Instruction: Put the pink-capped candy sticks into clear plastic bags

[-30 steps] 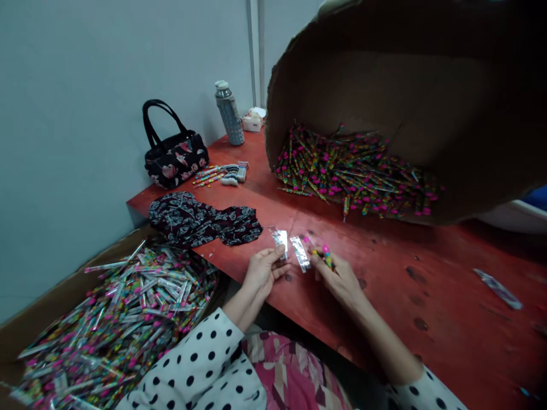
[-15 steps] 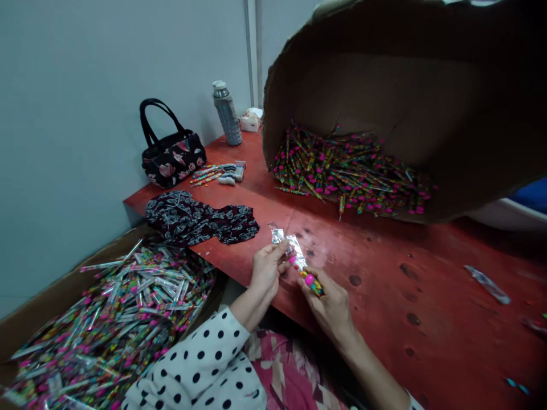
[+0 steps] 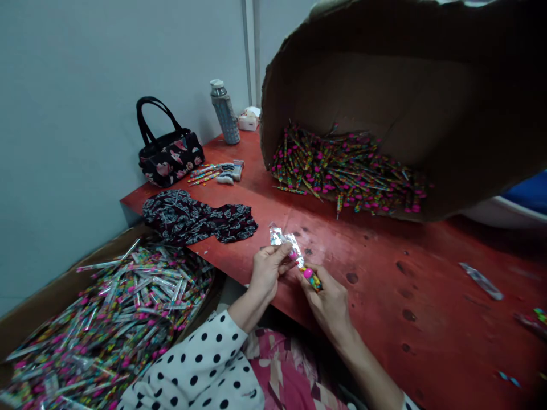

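Note:
My left hand [image 3: 265, 269] is closed in a pinch at the mouth of a shiny clear plastic sleeve [image 3: 294, 245], over the front of the red table. A pink tip shows at its fingers. Wrapped round one or more multicoloured pencil-like sticks [image 3: 315, 281] with a pink end, my right hand [image 3: 332, 299] is closed just to the right. The two hands nearly meet. Another piece of clear wrapper [image 3: 276, 234] lies just beyond the left fingertips. How far any stick sits inside the sleeve is hidden by the fingers.
A tipped cardboard box [image 3: 384, 85] holds many unwrapped sticks [image 3: 342, 171]. At lower left, another box holds wrapped sticks [image 3: 132, 307]. Dark patterned cloth [image 3: 196, 219], a handbag [image 3: 171, 159], a flask [image 3: 225, 117] and an empty-looking sleeve [image 3: 481, 281] rest on the table [image 3: 376, 319].
My hands hold nearly the same pose, with the right fingers slightly closer to the left. The whole view has shifted a little.

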A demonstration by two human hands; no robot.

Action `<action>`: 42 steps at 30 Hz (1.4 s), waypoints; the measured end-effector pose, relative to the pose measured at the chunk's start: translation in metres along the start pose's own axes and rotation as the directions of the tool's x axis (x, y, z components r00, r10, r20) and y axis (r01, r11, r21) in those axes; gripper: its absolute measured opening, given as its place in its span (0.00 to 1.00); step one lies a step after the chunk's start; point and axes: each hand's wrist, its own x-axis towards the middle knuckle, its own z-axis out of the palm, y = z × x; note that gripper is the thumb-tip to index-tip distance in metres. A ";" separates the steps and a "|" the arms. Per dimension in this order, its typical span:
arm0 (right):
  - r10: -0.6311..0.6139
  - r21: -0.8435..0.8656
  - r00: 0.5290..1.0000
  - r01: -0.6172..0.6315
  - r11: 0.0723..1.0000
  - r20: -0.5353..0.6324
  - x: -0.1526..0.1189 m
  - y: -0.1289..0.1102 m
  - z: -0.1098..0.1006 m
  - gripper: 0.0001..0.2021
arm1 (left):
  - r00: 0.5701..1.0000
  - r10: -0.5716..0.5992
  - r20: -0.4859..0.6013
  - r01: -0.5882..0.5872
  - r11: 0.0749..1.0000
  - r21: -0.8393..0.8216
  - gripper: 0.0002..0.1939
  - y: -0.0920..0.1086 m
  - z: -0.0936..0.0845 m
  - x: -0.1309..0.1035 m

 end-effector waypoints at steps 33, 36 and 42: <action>0.307 0.635 0.906 -0.424 0.646 0.292 0.015 -0.005 0.000 0.18 | 0.851 0.477 -0.222 -0.505 0.858 -0.091 0.25 0.034 -0.044 -0.026; 0.296 0.616 0.921 -0.389 0.685 0.253 0.018 0.003 -0.003 0.18 | 0.775 0.628 -0.076 -0.585 0.757 0.290 0.27 0.038 -0.061 -0.014; 0.265 0.522 0.923 -0.377 0.765 0.278 0.021 0.002 -0.006 0.18 | 0.700 0.459 0.548 -0.548 -0.148 0.824 0.11 0.007 -0.051 0.030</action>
